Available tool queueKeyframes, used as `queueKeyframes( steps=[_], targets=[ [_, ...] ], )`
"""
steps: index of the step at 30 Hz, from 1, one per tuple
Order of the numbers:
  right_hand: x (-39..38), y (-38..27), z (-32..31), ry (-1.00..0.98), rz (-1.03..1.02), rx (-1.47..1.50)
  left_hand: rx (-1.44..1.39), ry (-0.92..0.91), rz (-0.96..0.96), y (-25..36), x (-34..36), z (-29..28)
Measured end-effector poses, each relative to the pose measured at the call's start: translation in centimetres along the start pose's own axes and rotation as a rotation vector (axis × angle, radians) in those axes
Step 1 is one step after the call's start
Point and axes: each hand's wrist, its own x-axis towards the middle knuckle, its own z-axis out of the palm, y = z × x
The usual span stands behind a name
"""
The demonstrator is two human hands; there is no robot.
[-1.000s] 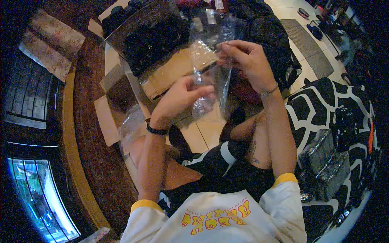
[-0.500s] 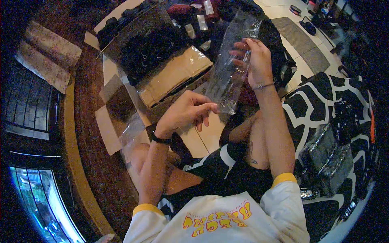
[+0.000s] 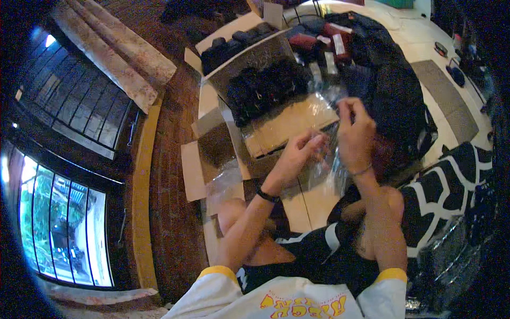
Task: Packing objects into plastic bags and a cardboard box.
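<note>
Item: clear plastic bag, held up over our lap, above the floor.

Left hand: we have the fingers pinched together on the bag's near edge, film caught between them.

Right hand: fingers curled closed on the bag's upper right part, thumb side toward the left hand. The bag hangs between and below both hands, and we see the box through it.

Surroundings: open cardboard box just beyond the hands, filled with dark bundles; black cloth pile to the right; black-and-white patterned cushion at our right knee; loose plastic wrap by the box's near corner.
</note>
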Motion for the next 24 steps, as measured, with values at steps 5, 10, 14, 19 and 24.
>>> queueKeyframes(
  steps=[5,10,14,19,24],
  targets=[
    [-0.7,-0.8,0.1,-0.239,0.100,0.075,-0.172,0.277,0.031,0.7,0.8,0.3],
    [0.9,0.4,-2.7,-0.571,0.221,0.400,0.059,0.148,0.022,2.4,0.4,-1.5],
    [1.3,0.8,-3.5,-0.743,0.214,0.312,0.041,0.162,0.055,3.6,-0.6,-1.3],
    [1.8,0.4,-3.7,-0.866,0.226,0.329,0.005,0.173,0.000,5.3,-1.2,-1.2],
    [1.6,-0.5,-4.3,-0.810,0.238,0.435,0.022,0.086,-0.015,5.5,-1.6,-1.4]
  ],
)
